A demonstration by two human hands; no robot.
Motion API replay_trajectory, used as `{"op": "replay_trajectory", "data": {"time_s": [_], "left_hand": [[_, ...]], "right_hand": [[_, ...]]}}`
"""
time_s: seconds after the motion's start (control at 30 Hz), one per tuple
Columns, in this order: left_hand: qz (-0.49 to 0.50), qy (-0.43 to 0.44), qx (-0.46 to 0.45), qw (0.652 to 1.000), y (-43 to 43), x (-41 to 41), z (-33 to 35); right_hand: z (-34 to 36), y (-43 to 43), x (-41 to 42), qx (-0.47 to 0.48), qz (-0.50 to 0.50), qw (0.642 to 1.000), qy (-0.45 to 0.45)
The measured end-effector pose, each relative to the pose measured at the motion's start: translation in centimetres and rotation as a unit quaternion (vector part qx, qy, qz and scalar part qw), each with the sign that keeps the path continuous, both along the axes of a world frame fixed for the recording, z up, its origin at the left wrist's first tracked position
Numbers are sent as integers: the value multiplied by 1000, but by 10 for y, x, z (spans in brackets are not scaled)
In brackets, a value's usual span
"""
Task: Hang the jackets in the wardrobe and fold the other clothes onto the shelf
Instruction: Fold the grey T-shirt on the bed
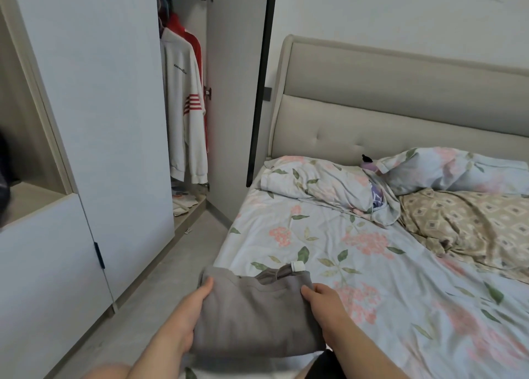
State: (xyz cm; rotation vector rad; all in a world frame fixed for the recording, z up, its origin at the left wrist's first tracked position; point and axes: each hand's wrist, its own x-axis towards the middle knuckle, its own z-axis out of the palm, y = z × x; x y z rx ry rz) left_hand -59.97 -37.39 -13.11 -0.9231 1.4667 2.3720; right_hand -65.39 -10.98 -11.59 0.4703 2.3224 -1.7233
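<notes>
A folded grey garment (254, 315) sits at the bed's (315, 235) near left edge, its long axis running side to side. The left hand (189, 313) grips its left end and the right hand (323, 301) its right end, thumbs on top. The shelf (31, 198) lies to the left, nearer the left hand. The fingers under the cloth are hidden, and the shelf is cut off.

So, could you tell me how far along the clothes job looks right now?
Done: a white jacket and a red jacket hang in the open wardrobe. In hand: the left hand and right hand grip a folded grey garment at the edge of the bed. Left: it is not yet on a shelf, perhaps the open shelf at left.
</notes>
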Motion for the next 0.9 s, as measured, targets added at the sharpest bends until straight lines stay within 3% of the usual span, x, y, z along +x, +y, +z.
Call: {"op": "replay_trajectory", "data": {"time_s": [0.23,0.43,0.53,0.77,0.9], "left_hand": [[47,-11,5,999,-15,-24,-10],[107,-11,-57,993,-17,-68,-36],[91,-13,-92,992,-13,-92,-59],[39,4,-190,981,-30,-146,-63],[-11,2,-175,985,-40,-165,-56]], "right_hand": [[-7,-20,-16,52,-12,997,59],[-37,-39,-40,154,-12,984,91],[-55,-42,-60,201,-40,976,80],[-82,-54,-89,168,-121,978,22],[-81,-66,-96,132,-161,978,-22]]}}
